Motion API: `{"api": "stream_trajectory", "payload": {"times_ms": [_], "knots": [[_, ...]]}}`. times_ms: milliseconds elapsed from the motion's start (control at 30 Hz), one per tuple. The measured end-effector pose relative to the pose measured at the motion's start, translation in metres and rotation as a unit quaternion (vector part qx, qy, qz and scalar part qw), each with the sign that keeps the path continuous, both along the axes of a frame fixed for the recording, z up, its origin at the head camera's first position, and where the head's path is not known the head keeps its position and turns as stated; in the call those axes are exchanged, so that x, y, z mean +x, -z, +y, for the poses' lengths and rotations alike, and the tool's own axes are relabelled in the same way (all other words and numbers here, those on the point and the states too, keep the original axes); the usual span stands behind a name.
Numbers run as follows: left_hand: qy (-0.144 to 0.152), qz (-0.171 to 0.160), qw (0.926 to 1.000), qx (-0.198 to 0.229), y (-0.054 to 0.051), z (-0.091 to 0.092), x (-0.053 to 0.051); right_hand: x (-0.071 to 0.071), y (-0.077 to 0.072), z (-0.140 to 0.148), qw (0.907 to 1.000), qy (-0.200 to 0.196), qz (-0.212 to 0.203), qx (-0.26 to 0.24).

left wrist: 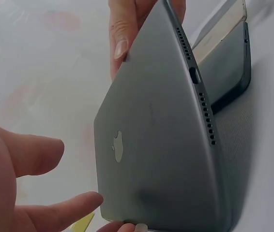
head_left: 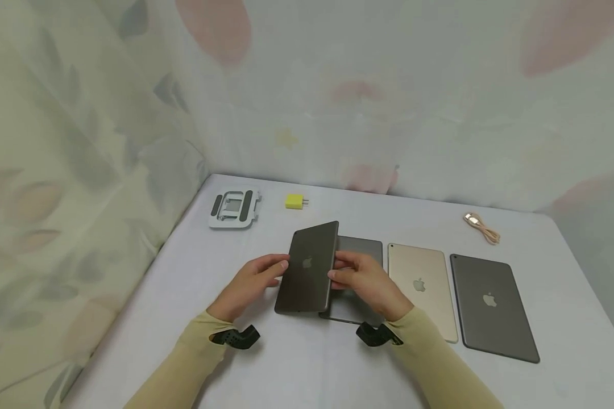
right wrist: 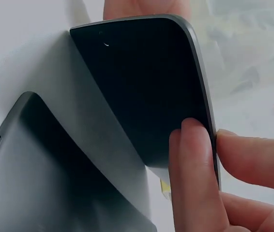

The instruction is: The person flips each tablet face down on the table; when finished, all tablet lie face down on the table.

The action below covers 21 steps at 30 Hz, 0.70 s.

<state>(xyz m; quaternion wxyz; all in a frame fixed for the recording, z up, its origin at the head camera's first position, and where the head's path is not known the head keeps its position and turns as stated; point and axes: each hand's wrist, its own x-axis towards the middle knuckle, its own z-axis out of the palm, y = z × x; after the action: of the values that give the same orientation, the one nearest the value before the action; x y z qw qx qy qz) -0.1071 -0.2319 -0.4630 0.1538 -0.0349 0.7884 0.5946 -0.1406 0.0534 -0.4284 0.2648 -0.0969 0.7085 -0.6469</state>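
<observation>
A dark grey tablet (head_left: 307, 267) with an apple logo is tilted up, its right edge raised. My right hand (head_left: 365, 281) pinches that edge, thumb on the back and fingers (right wrist: 195, 164) on the black screen. At the opposite edge is my left hand (head_left: 251, 284); in the left wrist view its thumb (left wrist: 40, 154) stands apart from the tablet and its fingers reach to the edge. Another grey tablet (head_left: 360, 247) lies partly hidden beneath the right hand. Beside it lie a gold tablet (head_left: 422, 267) and a dark grey tablet (head_left: 491, 324), both back up.
On the white tabletop (head_left: 266, 369), a white folding stand (head_left: 233, 224) with grey pads lies at the back left. Right of it is a yellow charger plug (head_left: 294, 201). A coiled beige cable (head_left: 483, 228) lies at the back right. Patterned curtains (head_left: 307, 113) border the back and left.
</observation>
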Motion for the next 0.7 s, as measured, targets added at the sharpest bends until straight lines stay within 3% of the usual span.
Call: {"api": "stream_trajectory", "payload": {"times_ms": [367,700], "knots": [[-0.003,0.004,0.9998,-0.017,-0.002,-0.002,-0.001,-0.001,0.007,-0.004,0.999,0.041,-0.014,0.004],[-0.024,-0.01,0.9993,-0.026,-0.004,-0.005,0.0,0.002,0.008,-0.012,0.9955,0.087,-0.038,-0.001]]}}
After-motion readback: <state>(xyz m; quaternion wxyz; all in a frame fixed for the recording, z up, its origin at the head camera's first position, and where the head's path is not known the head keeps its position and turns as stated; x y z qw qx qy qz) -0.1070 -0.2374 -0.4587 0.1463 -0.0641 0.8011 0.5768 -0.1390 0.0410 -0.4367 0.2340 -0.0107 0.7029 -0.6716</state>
